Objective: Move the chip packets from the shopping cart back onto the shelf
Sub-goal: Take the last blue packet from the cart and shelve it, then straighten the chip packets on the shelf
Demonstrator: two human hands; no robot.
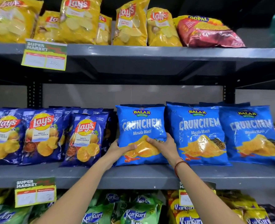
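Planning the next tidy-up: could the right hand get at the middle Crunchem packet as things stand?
Probably yes: the right hand sits right beside the middle Crunchem packet, nothing between them, but it must first let go of the left Crunchem packet.

A single head-worn wide-angle view is given — directed forward and slightly down at the grey middle shelf (149, 175), seen close, at arm's reach. Tiers above and below are bent by the lens.
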